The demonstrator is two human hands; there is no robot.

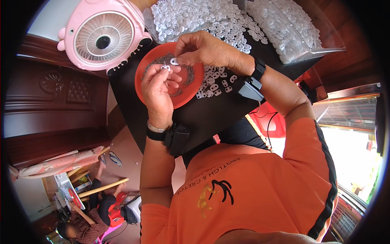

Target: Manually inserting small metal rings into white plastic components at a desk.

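Over a round orange bowl (140, 85) my two hands are held close together. Between its thumb and fingers my left hand (157, 87) pinches a small white plastic clip (165, 67) with a thin metal pin standing up from it. My right hand (205, 49) is closed on a white oval plastic piece (174, 61), held just beside the clip and apart from it. Many thin grey metal pins (189, 77) lie inside the bowl, partly hidden under my hands. To the right of the bowl, small white two-holed pieces (213, 83) are scattered on the black table (203, 118).
A pink fan (103, 38) stands at the table's far left. Heaps of white oval pieces (183, 18) spread along the back, beside a clear plastic bin (288, 32) full of them. A red stool (270, 122) is at the right. Another person (87, 227) sits at lower left.
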